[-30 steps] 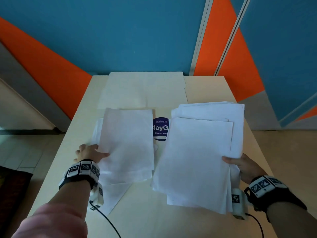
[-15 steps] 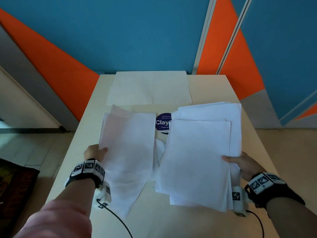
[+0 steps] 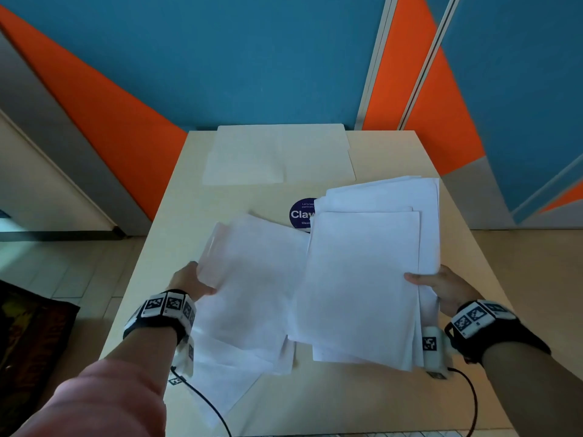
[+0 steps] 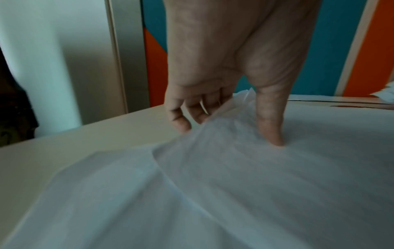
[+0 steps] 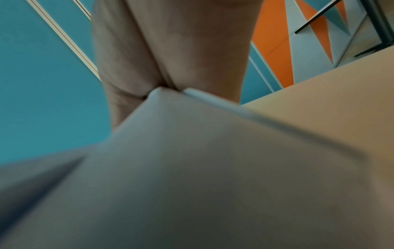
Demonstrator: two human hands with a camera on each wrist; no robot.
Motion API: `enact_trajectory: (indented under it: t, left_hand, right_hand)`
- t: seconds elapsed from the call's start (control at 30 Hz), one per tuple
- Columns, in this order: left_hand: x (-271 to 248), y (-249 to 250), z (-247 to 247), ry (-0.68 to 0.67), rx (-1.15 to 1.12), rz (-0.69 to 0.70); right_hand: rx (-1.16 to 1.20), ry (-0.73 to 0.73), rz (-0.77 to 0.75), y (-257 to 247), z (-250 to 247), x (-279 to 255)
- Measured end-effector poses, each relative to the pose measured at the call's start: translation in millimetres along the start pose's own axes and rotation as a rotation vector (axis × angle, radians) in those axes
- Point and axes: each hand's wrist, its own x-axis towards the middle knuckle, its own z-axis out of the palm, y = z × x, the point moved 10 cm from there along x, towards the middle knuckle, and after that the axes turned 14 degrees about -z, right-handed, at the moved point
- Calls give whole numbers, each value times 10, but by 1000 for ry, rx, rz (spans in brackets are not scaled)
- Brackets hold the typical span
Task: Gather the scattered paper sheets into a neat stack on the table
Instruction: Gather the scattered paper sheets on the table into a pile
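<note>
My left hand point(image 3: 192, 279) grips the left edge of a small bundle of white sheets point(image 3: 252, 279), lifted and tilted toward the right. In the left wrist view the thumb point(image 4: 270, 118) lies on top of these sheets point(image 4: 213, 176) and the fingers point(image 4: 181, 118) curl beneath. My right hand point(image 3: 441, 285) holds a thicker, uneven stack of white sheets point(image 3: 362, 279) by its right edge, thumb on top. The right wrist view shows that stack point(image 5: 213, 160) wedged between thumb and palm. The left bundle's right edge slips under the right stack. Two more sheets point(image 3: 277, 156) lie flat at the table's far end.
The beige table point(image 3: 394, 405) stands against a blue and orange wall. A round dark-blue sticker point(image 3: 299, 212) shows on the tabletop between the bundles. Black cables trail from both wrist cameras over the near edge. The floor drops away left and right of the table.
My left hand has lifted its bundle off the table and swung it rightward until it meets the right stack. The right hand and its stack have barely moved.
</note>
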Motion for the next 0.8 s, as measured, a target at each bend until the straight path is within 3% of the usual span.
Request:
enact_trajectory:
  t: [0.1,0.27,0.43,0.63,0.7,0.8]
  left_hand:
    - [-75,10,50,34,120,5]
    - [-134,50,123,12,13,52]
    - [-141,-6,63,-32,-16,-26]
    - [-188,154,-795,198,-382,93]
    - [-228,246,-1014,167,-527,149]
    - [-280,334,-1084,-20,-822,170]
  right_hand:
    - [-8,15,4,-1,11,-5]
    - [-12,24,-2,-37,47,-18]
    - [-29,32,-15,-82,36,-48]
    - [-62,56,-9,-118,-55,-61]
    - [-64,48,-2,-129,-57,-64]
    - [-64,36,-8,-163,-17,-80]
